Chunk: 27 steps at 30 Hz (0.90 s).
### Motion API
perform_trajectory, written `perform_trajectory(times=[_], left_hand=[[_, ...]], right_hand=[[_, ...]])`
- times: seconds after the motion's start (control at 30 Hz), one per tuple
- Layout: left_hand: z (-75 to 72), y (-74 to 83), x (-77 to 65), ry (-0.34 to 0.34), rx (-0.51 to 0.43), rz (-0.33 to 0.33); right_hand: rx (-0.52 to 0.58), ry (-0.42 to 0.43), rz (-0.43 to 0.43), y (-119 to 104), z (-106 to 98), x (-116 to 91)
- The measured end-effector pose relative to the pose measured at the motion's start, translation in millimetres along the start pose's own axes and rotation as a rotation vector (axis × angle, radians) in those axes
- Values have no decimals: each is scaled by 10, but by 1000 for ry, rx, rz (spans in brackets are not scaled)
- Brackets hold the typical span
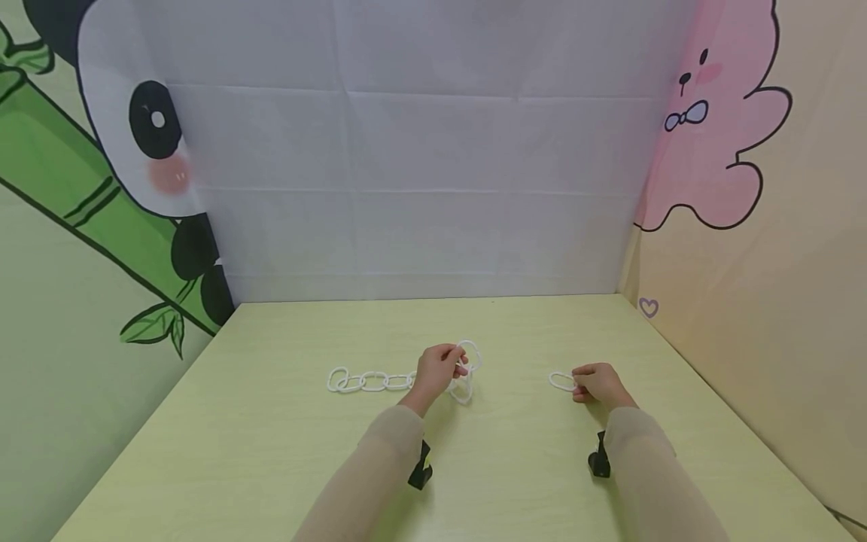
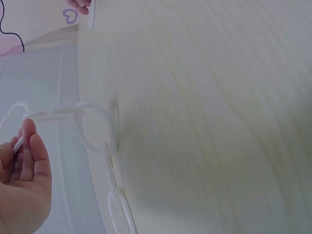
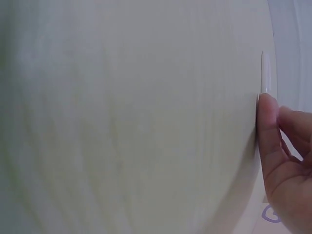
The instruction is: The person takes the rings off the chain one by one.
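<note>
A chain of white oval links (image 1: 374, 382) lies along the table, left of the middle. My left hand (image 1: 437, 371) pinches its end link (image 1: 476, 348) between thumb and fingers, raised over the table; more links (image 2: 95, 109) hang down from it to the tabletop in the left wrist view. To the right, my right hand (image 1: 599, 384) pinches a single loose white link (image 1: 561, 382) at its right end, close over the table. In the right wrist view that link (image 3: 265, 72) shows edge-on beyond the fingertips, partly hidden by them.
The pale yellow table (image 1: 271, 452) runs back to a grey-white cloth wall (image 1: 420, 188). Side panels carry a painted panda with bamboo on the left and a pink bear (image 1: 718, 150) on the right. Dark wrist straps (image 1: 421, 468) sit on both sleeves.
</note>
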State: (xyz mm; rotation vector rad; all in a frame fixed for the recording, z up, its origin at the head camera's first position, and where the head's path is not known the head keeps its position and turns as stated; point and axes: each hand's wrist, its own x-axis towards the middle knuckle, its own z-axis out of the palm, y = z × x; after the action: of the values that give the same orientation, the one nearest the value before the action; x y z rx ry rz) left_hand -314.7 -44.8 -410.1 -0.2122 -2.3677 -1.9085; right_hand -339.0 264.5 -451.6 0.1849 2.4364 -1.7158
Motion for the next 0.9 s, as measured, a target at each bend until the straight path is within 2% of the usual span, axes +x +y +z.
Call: perform_trajectory(times=[0.4,0.9], left_hand=[[20,-12,9,6,-9,-9],[37,9,5,-1,-21,-2]], right_hand=[[18,23,-21,11,-58,-3],[15,58,-97,-209,-108,-21]])
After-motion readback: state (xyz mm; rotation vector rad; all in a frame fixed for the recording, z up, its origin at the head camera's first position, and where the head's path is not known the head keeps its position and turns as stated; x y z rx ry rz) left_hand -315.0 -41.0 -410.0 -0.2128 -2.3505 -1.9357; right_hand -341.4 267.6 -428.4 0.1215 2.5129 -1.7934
